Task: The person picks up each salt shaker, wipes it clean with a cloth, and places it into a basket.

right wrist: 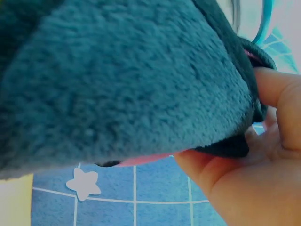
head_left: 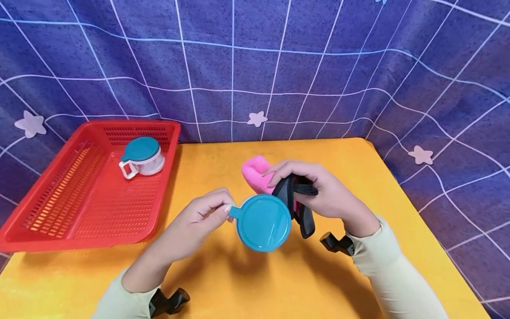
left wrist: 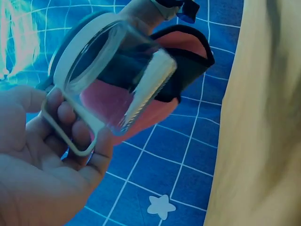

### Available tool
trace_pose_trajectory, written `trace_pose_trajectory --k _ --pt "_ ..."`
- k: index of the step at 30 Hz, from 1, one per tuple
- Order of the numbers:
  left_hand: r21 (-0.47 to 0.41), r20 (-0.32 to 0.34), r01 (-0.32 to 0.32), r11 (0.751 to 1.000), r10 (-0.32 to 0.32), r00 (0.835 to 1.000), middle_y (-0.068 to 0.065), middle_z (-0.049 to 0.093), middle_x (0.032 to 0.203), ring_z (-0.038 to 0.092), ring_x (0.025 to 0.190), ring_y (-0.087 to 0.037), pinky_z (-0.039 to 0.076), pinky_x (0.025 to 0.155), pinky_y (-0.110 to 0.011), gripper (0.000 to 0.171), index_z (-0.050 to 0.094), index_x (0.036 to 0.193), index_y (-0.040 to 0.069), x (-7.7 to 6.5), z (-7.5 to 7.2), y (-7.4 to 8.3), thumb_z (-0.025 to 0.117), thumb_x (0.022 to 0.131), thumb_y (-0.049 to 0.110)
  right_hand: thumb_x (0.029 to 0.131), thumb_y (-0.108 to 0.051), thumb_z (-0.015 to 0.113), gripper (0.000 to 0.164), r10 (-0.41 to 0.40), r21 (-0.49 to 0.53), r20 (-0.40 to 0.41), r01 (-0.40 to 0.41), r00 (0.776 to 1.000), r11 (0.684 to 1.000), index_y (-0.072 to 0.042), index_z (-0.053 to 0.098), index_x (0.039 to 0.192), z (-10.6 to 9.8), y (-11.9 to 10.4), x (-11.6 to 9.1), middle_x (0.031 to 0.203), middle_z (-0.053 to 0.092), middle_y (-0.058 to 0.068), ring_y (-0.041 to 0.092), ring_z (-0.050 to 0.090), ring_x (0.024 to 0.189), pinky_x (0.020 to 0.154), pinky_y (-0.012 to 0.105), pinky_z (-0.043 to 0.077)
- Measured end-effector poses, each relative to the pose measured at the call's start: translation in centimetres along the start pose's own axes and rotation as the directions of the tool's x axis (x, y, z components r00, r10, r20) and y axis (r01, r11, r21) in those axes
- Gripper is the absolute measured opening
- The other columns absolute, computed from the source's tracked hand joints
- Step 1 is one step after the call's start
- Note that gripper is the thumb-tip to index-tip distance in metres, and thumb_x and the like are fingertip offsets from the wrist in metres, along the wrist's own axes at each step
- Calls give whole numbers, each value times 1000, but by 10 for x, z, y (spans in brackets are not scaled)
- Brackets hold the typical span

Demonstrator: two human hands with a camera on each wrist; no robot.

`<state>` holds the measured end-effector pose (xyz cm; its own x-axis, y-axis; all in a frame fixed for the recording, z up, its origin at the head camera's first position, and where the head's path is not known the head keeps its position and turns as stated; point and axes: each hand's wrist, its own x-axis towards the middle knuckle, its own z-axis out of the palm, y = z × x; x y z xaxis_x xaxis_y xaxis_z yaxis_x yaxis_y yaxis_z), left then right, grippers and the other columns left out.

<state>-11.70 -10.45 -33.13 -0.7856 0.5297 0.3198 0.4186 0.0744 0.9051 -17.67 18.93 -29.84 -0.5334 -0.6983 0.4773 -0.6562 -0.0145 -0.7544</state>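
Observation:
My left hand [head_left: 203,221] grips the white handle [left wrist: 96,126] of a clear jar with a teal lid [head_left: 264,223]. The jar is held over the table, its lid facing the head camera. In the left wrist view its see-through wall [left wrist: 108,70] shows a ridged whitish band near the base. A fuzzy pink and grey cloth piece [head_left: 256,173] with black edging and straps is pinched in my right hand [head_left: 318,186], right beside the jar. Its grey plush side [right wrist: 127,89] fills much of the right wrist view and hides part of that hand's fingers.
On the left of the yellow table [head_left: 223,288] stands a red plastic basket [head_left: 107,204]. Inside it, near the back, sits a second handled jar with a teal lid [head_left: 140,148]. A blue curtain [head_left: 255,66] with white lines and stars borders the table behind and on the right.

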Motion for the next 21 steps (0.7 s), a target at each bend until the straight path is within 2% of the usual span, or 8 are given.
trace_pose_trajectory --k 3,6,9,13,15,17,19,21 --pt "-29 -77 14 999 -16 997 -7 55 92 54 92 -25 47 81 -34 21 61 94 9 0 -1 1 47 109 7 88 22 63 35 4 30 -85 -2 996 1000 -3 67 112 0 1 -4 122 68 12 34 59 124 110 47 42" --pt "-52 -176 41 998 -50 983 -8 56 94 54 96 -27 47 86 -35 21 61 96 7 1 -2 2 45 110 9 89 20 64 29 15 42 -182 -8 983 999 0 66 110 5 6 -10 121 68 13 34 59 124 109 46 43" --pt "-109 -278 71 992 -99 956 -8 58 94 55 99 -27 46 90 -35 22 60 97 3 2 -1 3 45 110 12 87 22 64 30 20 38 -264 -10 964 999 3 65 109 13 12 -15 120 68 13 31 59 124 108 43 44" --pt "-221 -384 66 973 -149 911 -6 60 93 57 101 -26 46 95 -36 25 60 96 3 5 1 5 44 111 15 85 24 62 32 24 39 -354 -11 935 999 5 64 110 26 12 -18 122 67 15 31 59 123 107 41 45" --pt "-260 -422 58 964 -167 891 -6 60 95 58 102 -25 46 97 -35 25 60 95 5 6 1 7 44 111 16 86 23 62 31 29 39 -399 -14 916 999 5 64 111 33 9 -19 123 66 16 33 59 124 107 40 45" --pt "-279 -442 52 959 -177 879 -6 61 97 59 102 -25 46 98 -35 24 60 97 6 6 1 8 44 111 16 86 21 62 31 32 48 -440 -12 898 999 6 63 112 38 5 -18 125 65 18 35 58 125 107 41 45" --pt "-284 -452 50 958 -180 874 -6 60 98 59 102 -26 47 99 -35 22 59 98 6 6 0 9 44 111 16 86 19 62 30 28 42 -478 -9 878 999 7 63 113 42 1 -17 126 64 18 35 58 125 106 40 45" --pt "-277 -449 52 959 -177 876 -7 61 99 59 104 -26 46 99 -36 22 60 99 5 6 0 10 45 111 16 86 18 62 30 20 35 -514 -3 858 999 8 62 114 44 -3 -15 126 64 17 35 58 124 106 39 46"
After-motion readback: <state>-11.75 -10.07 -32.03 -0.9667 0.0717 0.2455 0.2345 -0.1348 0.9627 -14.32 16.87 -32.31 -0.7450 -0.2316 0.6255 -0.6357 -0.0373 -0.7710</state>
